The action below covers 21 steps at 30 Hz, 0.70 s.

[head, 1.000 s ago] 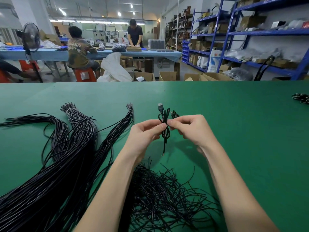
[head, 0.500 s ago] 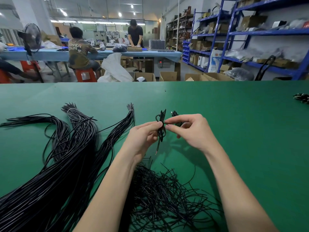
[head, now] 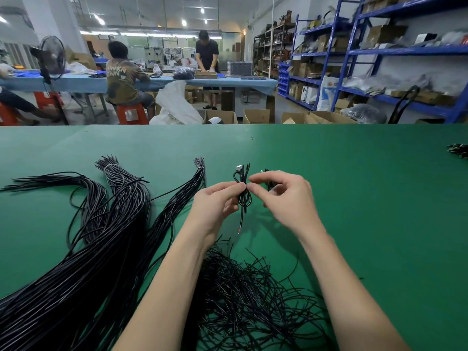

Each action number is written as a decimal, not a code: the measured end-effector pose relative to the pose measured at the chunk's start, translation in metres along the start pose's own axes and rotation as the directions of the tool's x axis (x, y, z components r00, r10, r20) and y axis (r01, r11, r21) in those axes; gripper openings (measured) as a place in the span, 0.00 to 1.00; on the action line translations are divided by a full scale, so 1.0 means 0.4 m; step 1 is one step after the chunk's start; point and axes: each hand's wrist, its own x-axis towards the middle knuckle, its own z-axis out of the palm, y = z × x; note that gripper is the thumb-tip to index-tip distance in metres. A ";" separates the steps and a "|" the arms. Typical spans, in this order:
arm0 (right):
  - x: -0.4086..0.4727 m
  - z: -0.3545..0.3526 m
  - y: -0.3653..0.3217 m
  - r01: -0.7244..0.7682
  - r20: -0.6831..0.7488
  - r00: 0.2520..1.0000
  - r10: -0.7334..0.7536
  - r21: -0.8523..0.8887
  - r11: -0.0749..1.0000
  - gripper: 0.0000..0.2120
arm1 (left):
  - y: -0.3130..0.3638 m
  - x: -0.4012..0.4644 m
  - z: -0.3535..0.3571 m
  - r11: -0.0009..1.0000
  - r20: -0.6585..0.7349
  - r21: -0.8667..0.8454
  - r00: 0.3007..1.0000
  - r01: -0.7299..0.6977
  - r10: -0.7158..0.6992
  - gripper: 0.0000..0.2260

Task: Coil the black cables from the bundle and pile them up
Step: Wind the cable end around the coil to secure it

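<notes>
Black coiled cable is pinched in my left grip; my right grip pinches it too. No legible writing on it.

Beyond my green worktable I see a long blue table with a black fan standing at its left end. One person sits at it on an orange stool, back to me; another person stands on its far side, bent over a flat box. A white sack slumps on the floor beside open cardboard boxes. Blue shelving packed with cartons fills the right wall.
</notes>
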 end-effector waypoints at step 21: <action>0.000 -0.039 -0.019 -0.026 0.346 0.938 -0.023 0.137 0.990 0.14 | 0.027 -0.009 -0.027 0.936 0.075 -0.161 0.949 0.313 -0.305 0.01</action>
